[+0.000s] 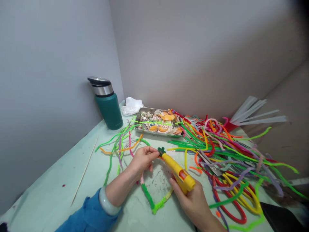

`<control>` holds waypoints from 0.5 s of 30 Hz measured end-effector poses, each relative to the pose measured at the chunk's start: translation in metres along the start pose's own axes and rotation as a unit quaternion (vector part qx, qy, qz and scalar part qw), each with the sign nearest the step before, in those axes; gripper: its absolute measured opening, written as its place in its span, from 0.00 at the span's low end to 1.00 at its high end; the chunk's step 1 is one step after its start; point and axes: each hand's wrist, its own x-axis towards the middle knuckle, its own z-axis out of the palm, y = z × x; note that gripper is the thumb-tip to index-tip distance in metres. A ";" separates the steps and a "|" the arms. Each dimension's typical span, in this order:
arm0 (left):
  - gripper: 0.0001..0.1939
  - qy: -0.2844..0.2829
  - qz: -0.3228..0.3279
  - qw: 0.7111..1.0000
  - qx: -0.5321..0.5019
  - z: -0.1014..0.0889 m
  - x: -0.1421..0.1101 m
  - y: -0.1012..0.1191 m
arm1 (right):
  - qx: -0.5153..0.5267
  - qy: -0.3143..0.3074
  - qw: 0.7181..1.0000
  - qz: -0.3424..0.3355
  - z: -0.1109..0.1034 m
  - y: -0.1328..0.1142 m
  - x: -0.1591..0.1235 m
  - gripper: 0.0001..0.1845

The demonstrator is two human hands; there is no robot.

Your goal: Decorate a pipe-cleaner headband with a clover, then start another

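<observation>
My left hand [144, 159] has thumb and forefinger pinched on a small dark green looped piece [161, 150], apparently bent from pipe cleaner. My right hand [193, 201] is wrapped round a yellow glue gun [178, 170]. The gun's tip meets or almost meets the green piece; whether they touch I cannot tell. Beneath both hands on the table lies a pointed frame of pipe cleaner [147, 195], pink, green and yellow in turn. My left hand and the gun hide its upper part.
A shallow metal tray [159, 132] of shells lies at the back, beside a teal bottle [109, 111] and white tissue [133, 103]. Tangled pipe cleaners [224, 161] with scissors [209, 162] spread rightward, near glue sticks [251, 111]. A thin wooden stick [85, 170] lies left.
</observation>
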 end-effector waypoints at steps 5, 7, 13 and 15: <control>0.13 -0.001 -0.003 1.000 -0.003 0.001 -0.002 0.002 | -0.001 -0.002 1.000 0.001 0.001 0.001 0.000 0.09; 0.13 -0.002 -0.003 1.000 -0.001 0.000 -0.001 0.002 | -0.005 -0.001 1.000 0.003 0.000 0.001 0.000 0.09; 0.14 -0.001 -0.004 1.000 -0.009 0.000 0.000 0.000 | -0.002 -0.010 1.000 0.011 0.000 0.000 0.000 0.09; 0.14 -0.002 -0.002 1.000 -0.011 0.001 0.000 0.000 | -0.002 -0.007 1.000 0.007 0.000 0.001 0.000 0.09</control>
